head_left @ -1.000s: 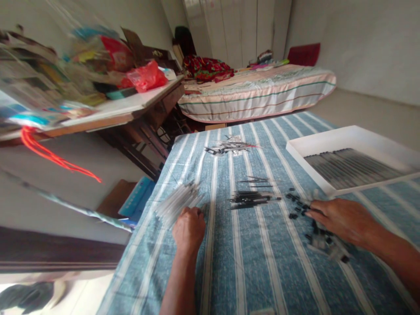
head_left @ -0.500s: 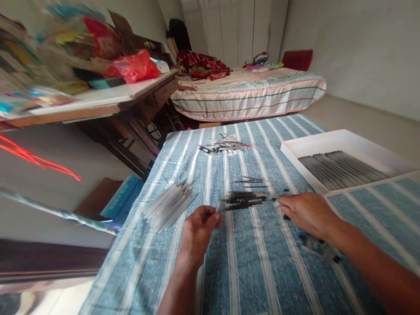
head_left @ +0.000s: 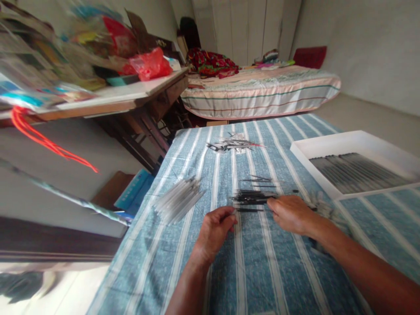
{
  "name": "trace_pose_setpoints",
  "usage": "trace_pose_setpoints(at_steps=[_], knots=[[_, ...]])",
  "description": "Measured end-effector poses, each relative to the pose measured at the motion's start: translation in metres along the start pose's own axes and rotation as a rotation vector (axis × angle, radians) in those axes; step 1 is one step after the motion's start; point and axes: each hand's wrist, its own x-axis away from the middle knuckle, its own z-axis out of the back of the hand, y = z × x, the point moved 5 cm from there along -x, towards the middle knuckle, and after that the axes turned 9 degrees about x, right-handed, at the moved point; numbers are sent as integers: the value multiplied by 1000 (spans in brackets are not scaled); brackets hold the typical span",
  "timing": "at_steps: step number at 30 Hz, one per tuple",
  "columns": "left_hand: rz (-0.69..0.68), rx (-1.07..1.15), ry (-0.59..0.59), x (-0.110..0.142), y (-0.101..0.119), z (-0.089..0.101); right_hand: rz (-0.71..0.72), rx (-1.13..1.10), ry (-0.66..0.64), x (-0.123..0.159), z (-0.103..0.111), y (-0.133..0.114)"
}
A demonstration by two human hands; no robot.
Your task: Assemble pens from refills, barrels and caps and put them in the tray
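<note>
My left hand (head_left: 217, 228) is closed in a pinch, with the pale tip of a clear pen barrel showing at its fingertips; most of the barrel is hidden in the palm. Just beyond that tip runs one thin black pen refill (head_left: 250, 210). My right hand (head_left: 290, 213) is closed at the right end of a heap of black refills (head_left: 251, 196); what its fingers grip is hidden. Left of my hands lies a bundle of clear pen barrels (head_left: 180, 200). Blurred clear and black small parts (head_left: 323, 208) lie partly behind my right forearm.
A white open box (head_left: 331, 186) holds a row of dark-tipped pens (head_left: 356, 170) at the right. Loose black sticks (head_left: 259, 179) and a mixed pile (head_left: 231, 144) lie farther back on the striped cloth (head_left: 183, 271). A cluttered desk (head_left: 138, 94) stands left, a bed (head_left: 262, 94) behind.
My right hand has moved left from the small black parts to the refill heap, nearer my left hand. A single black refill now shows in front of my left fingertips. The view has shifted slightly.
</note>
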Motion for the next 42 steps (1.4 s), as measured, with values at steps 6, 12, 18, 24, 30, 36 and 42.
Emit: trace_pose_setpoints(at_steps=[6,12,18,24,30,36,42], knots=[[-38,-85,-26,-3,-2,2,4,22,-6,0,0,1],[-77,-129,-30,-3,0,3,28,18,82,6,3,13],[-48,-113,-35,-2,-2,5,95,63,110,12,11,10],[-32,-87,-86,0,-1,3,122,104,118,10,6,8],[-42,-68,-95,0,-1,4,112,121,124,11,4,13],[-39,-72,-131,0,2,2,101,123,100,12,7,14],[-39,-91,-153,2,3,0,121,123,107,13,10,12]])
